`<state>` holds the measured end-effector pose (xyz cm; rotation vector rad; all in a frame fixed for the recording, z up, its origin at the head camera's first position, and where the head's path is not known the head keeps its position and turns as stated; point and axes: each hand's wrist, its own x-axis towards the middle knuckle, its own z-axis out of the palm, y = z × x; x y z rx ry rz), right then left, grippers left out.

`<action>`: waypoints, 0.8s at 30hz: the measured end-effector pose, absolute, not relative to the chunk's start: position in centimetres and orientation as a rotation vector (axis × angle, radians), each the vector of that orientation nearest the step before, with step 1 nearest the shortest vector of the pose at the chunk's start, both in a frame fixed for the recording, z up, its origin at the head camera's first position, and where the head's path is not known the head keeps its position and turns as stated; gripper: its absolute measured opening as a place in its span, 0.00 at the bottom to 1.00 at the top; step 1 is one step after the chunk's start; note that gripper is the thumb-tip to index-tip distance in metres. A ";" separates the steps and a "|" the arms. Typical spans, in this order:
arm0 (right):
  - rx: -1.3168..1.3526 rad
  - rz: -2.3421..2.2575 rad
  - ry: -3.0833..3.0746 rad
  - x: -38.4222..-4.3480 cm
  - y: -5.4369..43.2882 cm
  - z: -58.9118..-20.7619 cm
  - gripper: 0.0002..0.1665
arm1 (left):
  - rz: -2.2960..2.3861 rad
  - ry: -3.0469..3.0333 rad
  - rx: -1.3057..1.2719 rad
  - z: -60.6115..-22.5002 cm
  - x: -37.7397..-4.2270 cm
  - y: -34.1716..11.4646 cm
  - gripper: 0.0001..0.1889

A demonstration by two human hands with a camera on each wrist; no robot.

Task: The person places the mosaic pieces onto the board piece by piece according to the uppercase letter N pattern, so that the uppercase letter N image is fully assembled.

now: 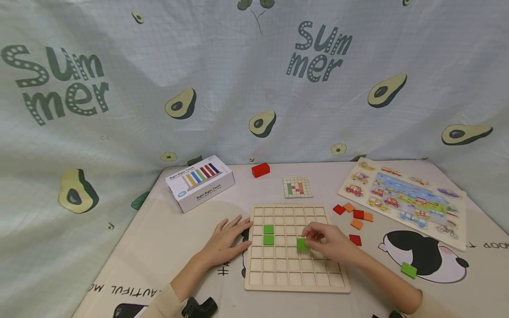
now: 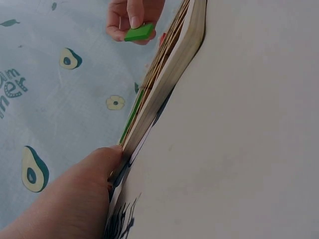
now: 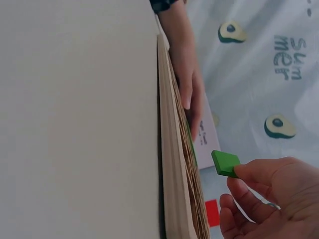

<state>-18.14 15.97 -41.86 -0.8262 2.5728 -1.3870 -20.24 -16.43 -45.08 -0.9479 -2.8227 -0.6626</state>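
Observation:
A wooden grid board (image 1: 294,282) lies on the table, with two green square tiles (image 1: 268,240) set one above the other in its left part. My right hand (image 1: 332,242) pinches another green tile (image 3: 226,163) between thumb and fingers. In the right wrist view that tile is held up off the board's surface. At the board's left edge rests my left hand (image 1: 226,243), fingers spread, fingertips touching the rim. The left wrist view shows the left thumb (image 2: 107,159) against the board's side.
Behind the board lie a small pattern card (image 1: 298,187) and a red block (image 1: 260,170). A white toy box (image 1: 200,183) stands back left. To the right are several red and orange tiles (image 1: 357,224), a vehicle picture puzzle (image 1: 409,198) and a loose green tile (image 1: 408,270).

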 end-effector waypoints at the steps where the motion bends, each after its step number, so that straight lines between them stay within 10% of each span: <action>1: -0.847 -1.384 2.564 -18.2 15.6 -41.8 0.06 | -0.662 -2.825 -0.949 -45.1 -20.2 -16.4 0.31; 24: -0.970 -1.343 2.551 -18.5 9.8 -42.7 0.09 | -0.660 -2.834 -0.933 -45.1 -20.2 -16.4 0.30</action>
